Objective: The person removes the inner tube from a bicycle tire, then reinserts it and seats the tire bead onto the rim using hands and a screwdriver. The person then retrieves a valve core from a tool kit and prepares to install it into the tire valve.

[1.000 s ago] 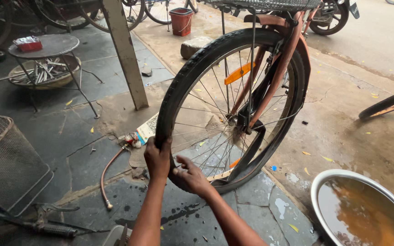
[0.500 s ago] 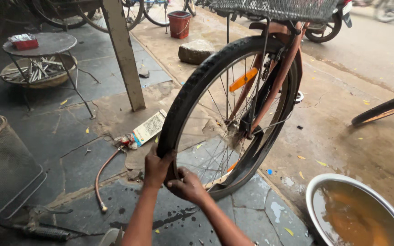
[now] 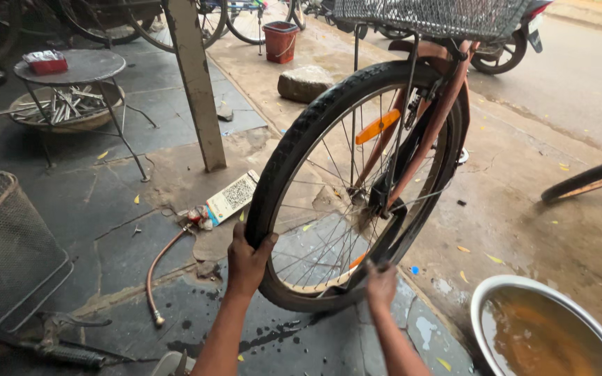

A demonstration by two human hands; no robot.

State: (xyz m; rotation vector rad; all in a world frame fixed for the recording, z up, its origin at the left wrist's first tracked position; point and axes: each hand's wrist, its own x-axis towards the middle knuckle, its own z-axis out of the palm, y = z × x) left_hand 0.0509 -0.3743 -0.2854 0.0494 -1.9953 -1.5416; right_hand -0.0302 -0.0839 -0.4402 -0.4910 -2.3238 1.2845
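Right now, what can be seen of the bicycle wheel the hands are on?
The wheel stands upright in an orange-brown fork under a wire basket. It has a black treaded tyre, a pale metal rim, thin spokes and an orange reflector. Its bottom rests on wet dark paving. The left hand grips the tyre at the lower left; the right hand is on the lower right of the tyre. A metal basin of brown water sits to its right.

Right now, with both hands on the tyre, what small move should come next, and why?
Probably press the tyre bead toward the rim between the hands. The left hand grips the tyre's near edge; the right hand rests on its lower part, apart from it. The stretch between them looks like the part being worked, though bead seating can't be seen.
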